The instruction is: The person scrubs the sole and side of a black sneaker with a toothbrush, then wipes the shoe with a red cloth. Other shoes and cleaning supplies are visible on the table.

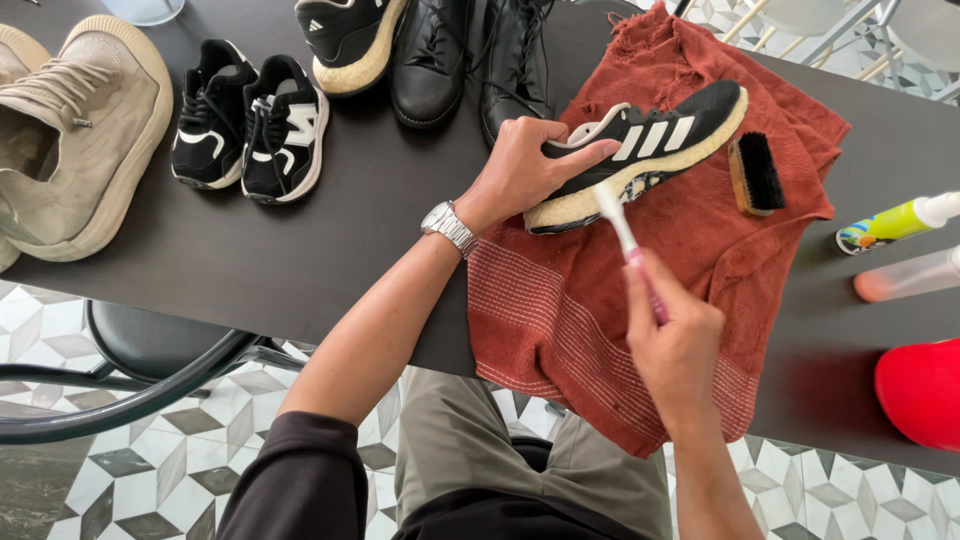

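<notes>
Your left hand point(520, 165) wraps over the heel and collar of the black sneaker point(645, 145), thumb laid along its side, fingers curled around the far side. Your right hand point(675, 340) is closed in a pinch on the pink handle of a small white brush point(620, 220), whose head touches the sneaker's cream sole near the heel.

The sneaker is black with three white stripes on its side and a thick, textured cream sole. It lies tilted on its side, sole toward you, toe pointing away to the right. It rests on a rust-red towel point(590, 310) spread over the dark table point(330, 230).

Note the towel's near end: it hangs past the table's near edge, above your lap. A wooden brush point(755, 172) with black bristles lies just beside the sneaker's toe, on the towel. To the right, well apart from the sneaker, a yellow-green bottle point(895, 222), a clear bottle point(910, 275) and a red object point(920, 392) occupy the table. To the left of your forearm, bare tabletop separates you from a pair of small black shoes point(250, 125) and a beige sneaker point(80, 140). Black boots point(470, 55) stand beyond your left hand.
</notes>
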